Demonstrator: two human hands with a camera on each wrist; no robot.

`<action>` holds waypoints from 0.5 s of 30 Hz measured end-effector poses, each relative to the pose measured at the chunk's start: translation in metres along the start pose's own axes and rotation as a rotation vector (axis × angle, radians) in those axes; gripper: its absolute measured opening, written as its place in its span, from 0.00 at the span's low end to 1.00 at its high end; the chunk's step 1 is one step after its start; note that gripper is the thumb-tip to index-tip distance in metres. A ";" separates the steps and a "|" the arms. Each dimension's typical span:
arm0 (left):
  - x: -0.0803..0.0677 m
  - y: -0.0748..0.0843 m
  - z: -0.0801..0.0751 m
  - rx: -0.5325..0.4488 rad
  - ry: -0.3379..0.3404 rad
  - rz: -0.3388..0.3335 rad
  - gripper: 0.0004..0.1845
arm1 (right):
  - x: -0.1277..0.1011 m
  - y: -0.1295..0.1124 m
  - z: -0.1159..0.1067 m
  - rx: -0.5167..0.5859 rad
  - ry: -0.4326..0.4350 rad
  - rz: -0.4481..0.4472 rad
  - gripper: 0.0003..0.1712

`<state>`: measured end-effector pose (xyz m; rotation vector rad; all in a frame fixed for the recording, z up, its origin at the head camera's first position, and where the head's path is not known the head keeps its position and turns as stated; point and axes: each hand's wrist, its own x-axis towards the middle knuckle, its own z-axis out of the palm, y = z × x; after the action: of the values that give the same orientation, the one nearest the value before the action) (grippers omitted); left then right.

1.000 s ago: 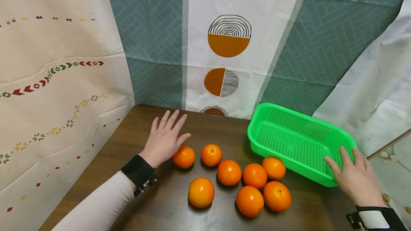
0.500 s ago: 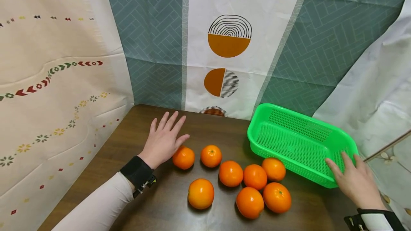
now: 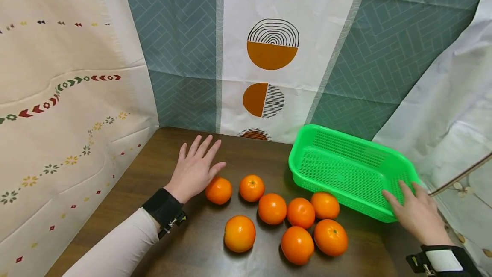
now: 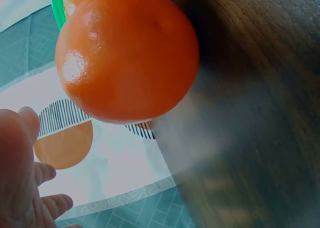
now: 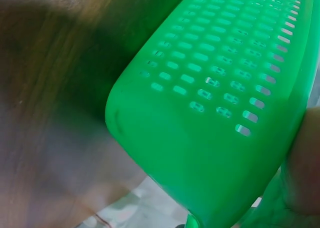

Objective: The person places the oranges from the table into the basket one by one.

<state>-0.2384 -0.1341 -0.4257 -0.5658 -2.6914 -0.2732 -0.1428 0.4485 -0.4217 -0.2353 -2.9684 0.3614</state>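
Observation:
My left hand [image 3: 193,173] is spread wide, fingers straight and palm down, over the left side of the table. Its thumb side overlaps the leftmost orange [image 3: 218,190]. In the left wrist view that orange [image 4: 127,55] looms large, with the fingers apart from it at the lower left. At the right, my right hand [image 3: 418,215] holds the right end of a green plastic basket [image 3: 319,183], thumb and fingertips reaching over its rim. The right wrist view shows the slotted wall of the basket [image 5: 200,118] up close, part of the hand [image 5: 306,163] behind the rim.
Several more oranges lie on the dark wooden table [image 3: 184,247], among them a lone front orange [image 3: 239,234] and a group near the basket, with one orange [image 3: 324,205] right at its front wall. Patterned cloth [image 3: 180,54] hangs behind and at both sides.
The basket has slid a little to the left together with my right hand. My left hand stays in place. The middle orange first shifted slightly right, then back left.

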 end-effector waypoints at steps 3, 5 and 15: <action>0.001 0.000 0.000 -0.012 -0.002 0.003 0.39 | 0.002 -0.004 0.001 -0.005 0.005 -0.009 0.50; 0.002 0.001 0.000 -0.020 -0.003 0.005 0.39 | 0.003 -0.007 0.002 -0.004 0.009 -0.022 0.49; 0.005 0.000 -0.001 -0.094 -0.032 0.007 0.40 | 0.006 -0.016 0.003 -0.006 -0.007 -0.030 0.51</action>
<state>-0.2426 -0.1323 -0.4229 -0.6114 -2.7182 -0.3932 -0.1517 0.4336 -0.4201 -0.1903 -2.9765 0.3499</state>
